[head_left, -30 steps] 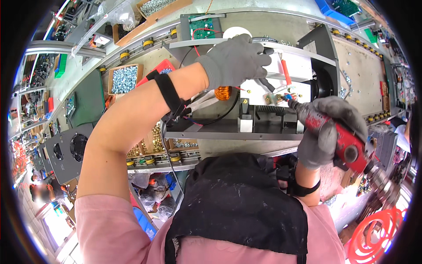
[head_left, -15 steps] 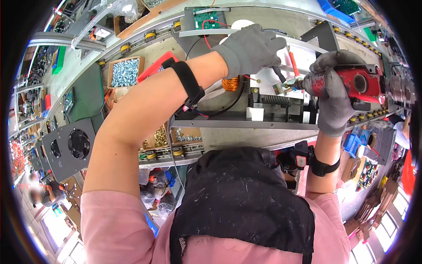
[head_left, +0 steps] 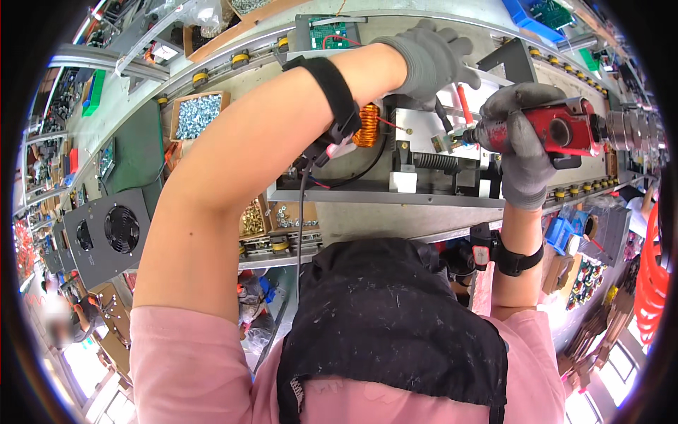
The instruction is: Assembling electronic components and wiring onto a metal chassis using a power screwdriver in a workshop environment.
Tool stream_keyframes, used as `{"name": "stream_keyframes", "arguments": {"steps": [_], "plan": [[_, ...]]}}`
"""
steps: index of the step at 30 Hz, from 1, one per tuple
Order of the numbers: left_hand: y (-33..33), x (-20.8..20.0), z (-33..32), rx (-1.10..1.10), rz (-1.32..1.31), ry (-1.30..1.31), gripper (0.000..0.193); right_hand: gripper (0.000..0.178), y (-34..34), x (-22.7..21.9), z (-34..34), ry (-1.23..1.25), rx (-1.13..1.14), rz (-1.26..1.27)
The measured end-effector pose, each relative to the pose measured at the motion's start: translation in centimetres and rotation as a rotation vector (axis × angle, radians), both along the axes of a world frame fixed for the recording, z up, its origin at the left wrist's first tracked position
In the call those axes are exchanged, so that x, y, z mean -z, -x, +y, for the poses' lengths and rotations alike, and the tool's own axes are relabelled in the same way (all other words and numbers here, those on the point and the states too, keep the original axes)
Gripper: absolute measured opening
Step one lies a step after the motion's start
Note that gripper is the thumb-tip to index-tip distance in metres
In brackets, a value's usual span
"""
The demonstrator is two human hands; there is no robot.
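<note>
My right hand [head_left: 526,148], in a grey glove, is wrapped round a red air-powered driver [head_left: 565,131]. The driver's tip points left and meets a small metal terminal part [head_left: 443,143] on the grey metal chassis [head_left: 381,196]; whether a screw is under it is hidden. Beyond the chassis, my gloved left hand [head_left: 431,63] reaches over with fingers spread and nothing visible in them. Just below it, a red-sleeved cable [head_left: 464,104] and a black-sleeved cable [head_left: 443,115] run toward the terminal. An orange copper coil [head_left: 366,126] and a dark spring-like part [head_left: 436,162] sit in the chassis.
A box of silvery screws [head_left: 200,115] lies left of my forearm, with a tray of brass-coloured hardware [head_left: 253,218] nearer. A green circuit board [head_left: 332,34] stands at the far side. A grey fan panel [head_left: 106,233] leans at left; a coiled red hose [head_left: 651,275] hangs at right.
My left hand has moved right and farther away, its fingers now spread. The driver in my right hand has shifted slightly left, and the coiled red hose shows more.
</note>
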State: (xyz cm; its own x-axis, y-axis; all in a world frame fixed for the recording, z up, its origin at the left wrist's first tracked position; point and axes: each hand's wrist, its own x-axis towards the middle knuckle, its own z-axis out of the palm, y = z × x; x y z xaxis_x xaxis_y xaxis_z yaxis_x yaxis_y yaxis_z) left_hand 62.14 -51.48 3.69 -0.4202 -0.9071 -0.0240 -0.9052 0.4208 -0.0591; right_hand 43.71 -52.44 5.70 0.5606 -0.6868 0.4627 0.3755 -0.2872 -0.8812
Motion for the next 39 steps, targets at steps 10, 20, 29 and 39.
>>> {"name": "stream_keyframes", "arguments": {"steps": [10,20,29,39], "plan": [[0.8,0.4,-1.1,0.071,-0.031,-0.155,0.068,0.032,0.1,-0.8,-0.1,-0.082,-0.029,0.021],[0.9,1.2,-1.6,-0.011,0.099,-0.219,0.057,0.036,0.0,-1.0,0.4,-0.091,0.106,0.208],[1.0,0.8,-1.2,-0.009,0.090,-0.213,0.057,0.037,0.9,-2.4,-1.0,-0.117,-0.044,0.128],[1.0,1.2,-1.6,-0.039,0.111,-0.245,0.057,0.040,2.5,-1.5,-3.2,0.108,0.160,0.009]]}}
